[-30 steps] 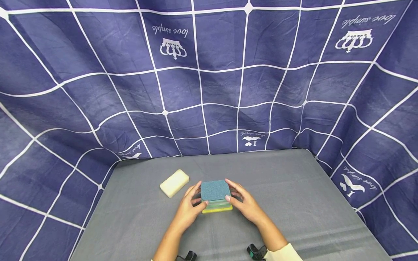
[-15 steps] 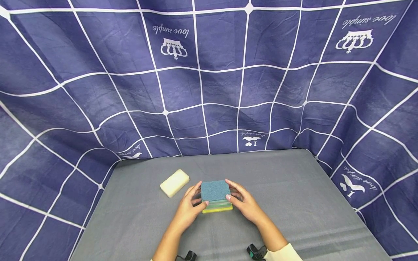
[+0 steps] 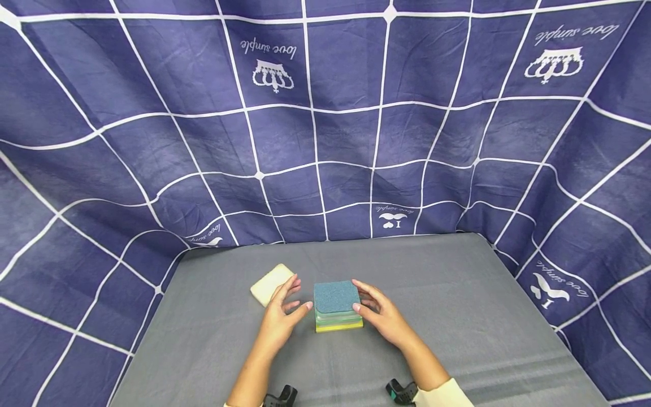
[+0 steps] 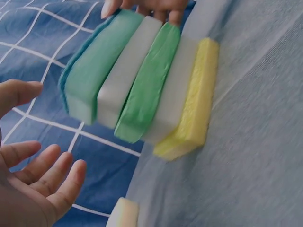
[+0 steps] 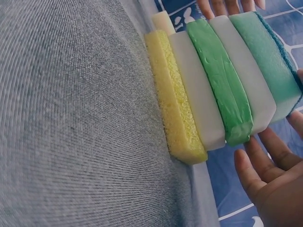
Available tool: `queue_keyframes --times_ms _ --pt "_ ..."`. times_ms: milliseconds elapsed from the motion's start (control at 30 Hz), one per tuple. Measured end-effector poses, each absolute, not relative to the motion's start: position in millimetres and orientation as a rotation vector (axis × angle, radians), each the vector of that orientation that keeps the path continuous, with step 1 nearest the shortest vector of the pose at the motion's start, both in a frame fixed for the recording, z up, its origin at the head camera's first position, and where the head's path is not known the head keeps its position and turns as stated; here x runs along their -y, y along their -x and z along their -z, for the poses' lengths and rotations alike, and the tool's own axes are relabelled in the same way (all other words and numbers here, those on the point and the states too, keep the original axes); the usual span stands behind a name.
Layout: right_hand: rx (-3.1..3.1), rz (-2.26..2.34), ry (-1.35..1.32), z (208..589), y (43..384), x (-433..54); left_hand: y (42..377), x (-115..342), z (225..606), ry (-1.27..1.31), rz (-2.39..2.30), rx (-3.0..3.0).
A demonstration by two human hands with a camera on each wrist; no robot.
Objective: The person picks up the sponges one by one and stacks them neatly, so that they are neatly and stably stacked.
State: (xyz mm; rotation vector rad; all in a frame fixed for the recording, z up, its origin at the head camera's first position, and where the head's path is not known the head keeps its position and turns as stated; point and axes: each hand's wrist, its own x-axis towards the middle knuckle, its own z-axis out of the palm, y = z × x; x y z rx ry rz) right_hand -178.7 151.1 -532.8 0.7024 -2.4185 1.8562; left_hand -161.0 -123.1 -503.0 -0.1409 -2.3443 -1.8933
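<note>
A stack of sponges stands on the grey cloth in the head view. Its top is a teal sponge with a blue scouring face (image 3: 335, 297), and a yellow sponge (image 3: 339, 327) forms the base. Between them the left wrist view shows a green sponge (image 4: 150, 87) with a white block (image 4: 128, 71) on either side of it. My left hand (image 3: 277, 322) hovers left of the stack, apart from it, fingers spread and holding nothing. On the right side, my right hand (image 3: 383, 322) rests relaxed fingers and thumb against the stack.
A cream sponge (image 3: 268, 285) lies on the cloth behind my left hand, partly covered by it. The grey tabletop (image 3: 432, 282) ends at a blue curtain (image 3: 335, 141) with white grid lines, which rises at the back and sides.
My left hand has let go of the stack and moved left, towards the cream sponge. The right hand and the stack look unmoved.
</note>
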Motion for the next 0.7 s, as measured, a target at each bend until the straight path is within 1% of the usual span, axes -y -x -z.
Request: queue_keyframes --times_ms 233,700 --pt "2.445 -1.846 -0.693 532 180 -151 168 142 500 -0.031 1.829 2.296" --pt "2.447 -1.855 -0.690 530 179 -151 178 170 512 -0.255 1.763 2.298"
